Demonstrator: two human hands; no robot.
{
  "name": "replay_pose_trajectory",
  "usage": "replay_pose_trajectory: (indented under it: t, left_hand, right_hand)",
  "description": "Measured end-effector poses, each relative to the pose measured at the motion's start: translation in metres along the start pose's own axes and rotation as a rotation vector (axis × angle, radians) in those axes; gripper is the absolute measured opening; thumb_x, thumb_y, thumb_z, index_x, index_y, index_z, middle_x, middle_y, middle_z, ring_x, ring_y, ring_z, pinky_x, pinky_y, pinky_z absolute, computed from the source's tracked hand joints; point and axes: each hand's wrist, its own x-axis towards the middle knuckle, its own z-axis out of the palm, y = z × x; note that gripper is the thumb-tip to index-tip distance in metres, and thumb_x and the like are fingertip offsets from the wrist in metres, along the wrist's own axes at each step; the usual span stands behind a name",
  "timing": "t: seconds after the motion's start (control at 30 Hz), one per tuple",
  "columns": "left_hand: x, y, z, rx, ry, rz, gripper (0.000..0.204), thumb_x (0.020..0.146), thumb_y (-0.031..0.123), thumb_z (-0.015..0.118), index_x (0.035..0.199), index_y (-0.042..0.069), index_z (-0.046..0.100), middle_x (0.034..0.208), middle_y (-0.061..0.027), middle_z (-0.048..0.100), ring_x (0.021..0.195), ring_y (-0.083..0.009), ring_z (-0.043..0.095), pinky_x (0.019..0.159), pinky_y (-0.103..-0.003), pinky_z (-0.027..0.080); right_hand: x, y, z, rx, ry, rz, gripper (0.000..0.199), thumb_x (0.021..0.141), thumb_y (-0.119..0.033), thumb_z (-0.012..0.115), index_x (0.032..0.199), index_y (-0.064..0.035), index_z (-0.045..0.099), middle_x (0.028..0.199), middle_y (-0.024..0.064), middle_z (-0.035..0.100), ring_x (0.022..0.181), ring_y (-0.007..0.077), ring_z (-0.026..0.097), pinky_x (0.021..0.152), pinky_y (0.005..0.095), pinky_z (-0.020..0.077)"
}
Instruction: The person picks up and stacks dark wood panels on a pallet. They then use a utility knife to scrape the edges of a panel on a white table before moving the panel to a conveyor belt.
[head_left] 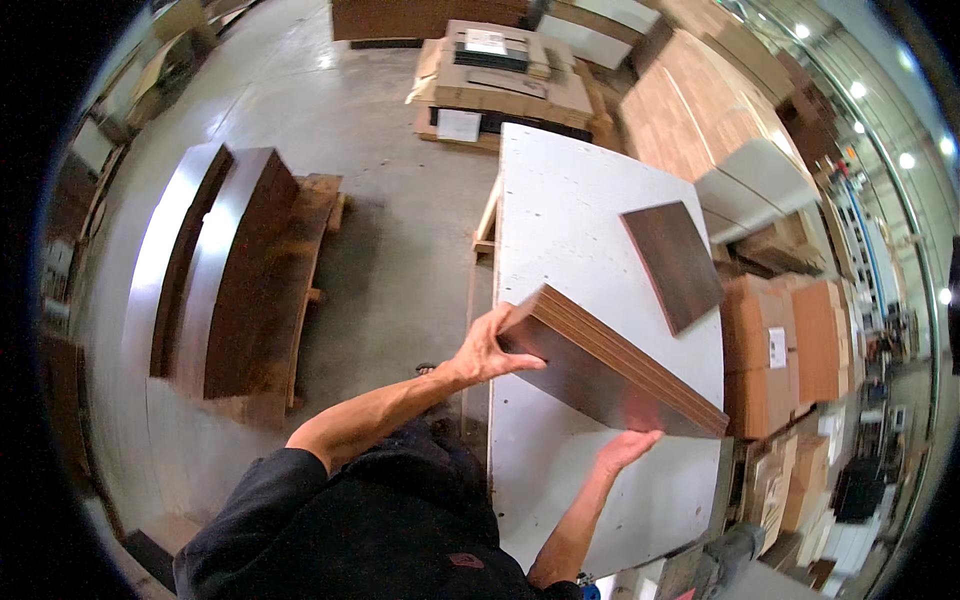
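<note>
At far left, stacks of dark brown panels [225,270] lay on a wooden pallet [310,240] on the grey concrete floor [390,200] of a warehouse. Beside them, a person in a dark sleeve reached forward, the left hand [482,352] gripping the near-left corner of a stack of dark wood-finish boards [610,365], thumb on top and fingers curled under its edge. The stack, several boards thick with pale brown edges showing, was held tilted above the white surface [570,220], its left end raised and its right end lower. The right hand [625,450] pressed flat and open against the underside of the stack near its lower right edge, supporting it from below. Further along the surface, well apart from the held stack, a single dark board [675,262] lay flat near the right edge. To the right of the surface stood stacked cardboard boxes [790,350], and behind its far end a pallet of flattened cardboard [510,85].
</note>
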Motion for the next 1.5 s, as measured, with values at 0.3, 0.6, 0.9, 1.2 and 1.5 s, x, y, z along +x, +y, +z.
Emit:
replay_pose_trajectory:
  t: [0.3,0.6,0.9,1.2,1.5]
  left_hand:
    - [-0.104,0.029,-0.034,0.08,0.224,-0.047,0.069,0.063,0.044,0.094,0.101,0.0,0.057,0.088,-0.016,0.066,0.091,-0.0231,0.065,0.078,-0.038,0.052]
    - [-0.263,0.013,-0.112,0.194,0.783,-0.532,0.094,0.065,0.066,0.081,0.122,-0.006,0.06,0.115,-0.0253,0.066,0.112,-0.0361,0.063,0.096,-0.042,0.048]
    - [-0.359,0.01,-0.241,0.045,1.103,-0.673,0.092,0.064,0.062,0.083,0.122,-0.005,0.062,0.12,-0.0225,0.066,0.115,-0.0336,0.062,0.1,-0.041,0.048]
    - [-0.479,0.025,-0.393,-0.027,1.353,-0.809,0.089,0.063,0.059,0.087,0.121,-0.003,0.063,0.117,-0.0197,0.069,0.111,-0.0294,0.065,0.098,-0.04,0.05]
    - [-0.559,-0.012,-0.48,-0.431,1.693,-0.684,0.074,0.068,0.044,0.09,0.117,-0.005,0.064,0.111,-0.0161,0.071,0.101,-0.0226,0.067,0.09,-0.036,0.053]
  right_hand:
    - [-0.034,-0.039,0.034,-0.2,-0.097,0.258,0.083,0.1,-0.065,0.034,0.14,0.007,0.045,0.136,0.0208,0.052,0.122,0.0328,0.052,0.11,0.045,0.0382]
    - [-0.121,-0.02,0.109,-0.629,-0.653,0.346,0.088,0.098,-0.067,0.04,0.139,0.0111,0.045,0.139,0.0254,0.051,0.124,0.0356,0.053,0.103,0.0454,0.0444]
    - [-0.236,0.023,0.254,-0.795,-1.096,0.168,0.083,0.101,-0.06,0.042,0.141,0.0127,0.042,0.143,0.0248,0.048,0.127,0.0325,0.049,0.109,0.0407,0.0377]
    - [-0.443,0.019,0.384,-0.763,-1.478,0.303,0.067,0.104,-0.05,0.043,0.134,0.0087,0.052,0.132,0.0161,0.057,0.118,0.026,0.052,0.105,0.0393,0.0385]
    - [-0.595,0.084,0.502,-0.811,-1.878,0.152,0.07,0.101,-0.057,0.041,0.124,0.0067,0.057,0.121,0.0283,0.062,0.116,0.0416,0.057,0.099,0.0456,0.0426]
